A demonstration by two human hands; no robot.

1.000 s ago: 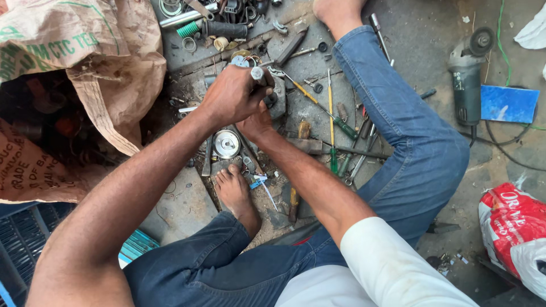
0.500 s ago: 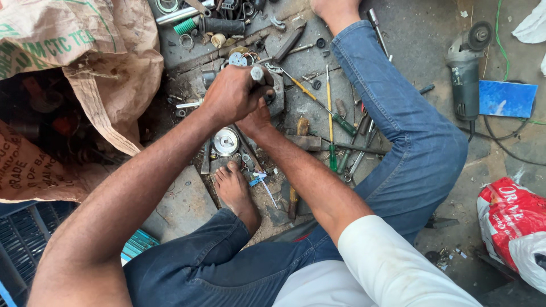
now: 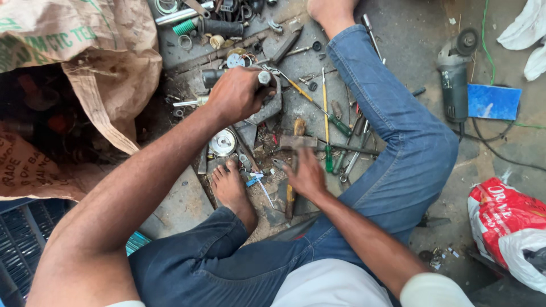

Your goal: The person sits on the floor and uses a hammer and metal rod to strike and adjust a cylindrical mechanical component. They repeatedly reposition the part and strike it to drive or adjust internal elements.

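I sit on a grimy floor with tools between my legs. My left hand is closed around a dark cylindrical metal part with a shiny end, held over a grey metal bracket. My right hand rests low on a hammer with a wooden handle, its fingers over the handle just below the steel head. My bare foot lies beside a round silver gauge-like disc.
Screwdrivers and spanners lie scattered to the right of the hammer. An angle grinder and a blue sheet sit at the right. A large brown sack lies left, a red and white bag lower right, a dark crate lower left.
My right hand has left the part that both hands held and dropped down onto the hammer. My left hand stays on the cylindrical part.
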